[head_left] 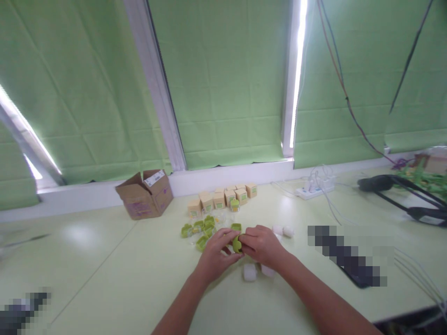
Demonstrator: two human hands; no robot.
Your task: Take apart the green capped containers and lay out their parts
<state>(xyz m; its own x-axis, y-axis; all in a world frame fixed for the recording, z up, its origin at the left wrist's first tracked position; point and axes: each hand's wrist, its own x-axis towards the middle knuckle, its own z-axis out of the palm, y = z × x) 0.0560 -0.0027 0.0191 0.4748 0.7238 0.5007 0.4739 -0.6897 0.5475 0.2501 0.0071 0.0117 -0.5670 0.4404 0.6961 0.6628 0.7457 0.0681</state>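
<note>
Between my two hands is a small green plastic cup-like piece [237,244], its exact kind too small to make out. My left hand [217,253] grips it from the left between thumb and fingers. From the right, the fingers of my right hand [262,244] close on the same piece and cover part of it. Several green plastic pieces [208,224] lie just beyond my left hand, with clear plastic bits among them. A green square piece [236,227] sits behind my fingers. Near my right wrist are white roll-like pieces [249,272], with more white ones [288,231] beyond.
Small tan boxes [219,200] stand in rows toward the wall, a green-topped item [234,205] before them. An open cardboard box [148,197] stands at back left. Rightward are a white power strip [314,190] with cables, a black headset-like object [401,186] and a blurred-out dark object [349,260].
</note>
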